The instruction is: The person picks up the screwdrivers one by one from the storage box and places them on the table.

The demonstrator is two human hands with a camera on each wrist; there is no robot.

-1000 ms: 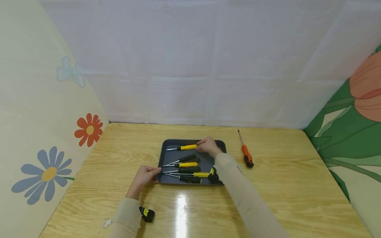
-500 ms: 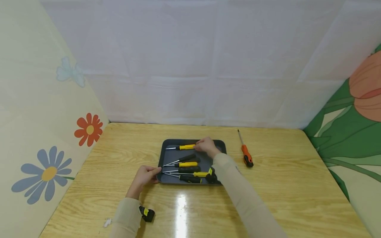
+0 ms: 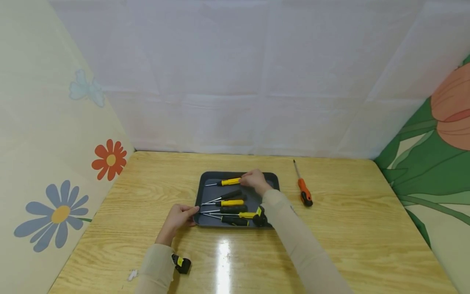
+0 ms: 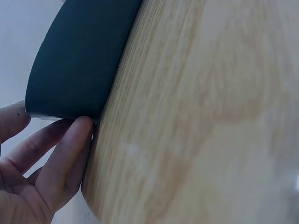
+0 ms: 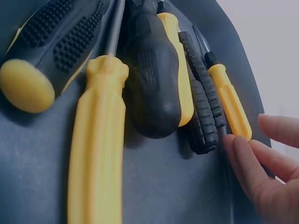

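Head view: my L hand [image 3: 179, 217] pinches the near L corner of a dark-grey rectangular plastic tray [image 3: 211, 192], thumb on the rim; my R hand [image 3: 254, 181] is at the butt of a slim yellow-handled steel screwdriver [image 3: 230, 181], inside the tray near its far wall, can't tell if fully down. Risk, I reckon: the black wrist camera [image 3: 260, 217] on my R sleeve hangs over the other black- & yellow-handled screwdrivers [image 3: 233, 209], so a low sweep could knock 'em. Table [image 3: 349, 204] is pale wood-grain, glossy w/ a glare patch; an orange-and-black-handled screwdriver [image 3: 304, 192] lies on it, R of the tray. Behind: creased white sheet [image 3: 257, 81]; floral panels [image 3: 451, 114] L & R. L wrist view: thumb & fingers clamped on the tray corner; pull too hard & it'd prob. skid b/c the tabletop looks smooth. R wrist view: thumb & fingers apart, fingertips touching the yellow butt, thumb clear AFAICT; a careless nudge might roll it.
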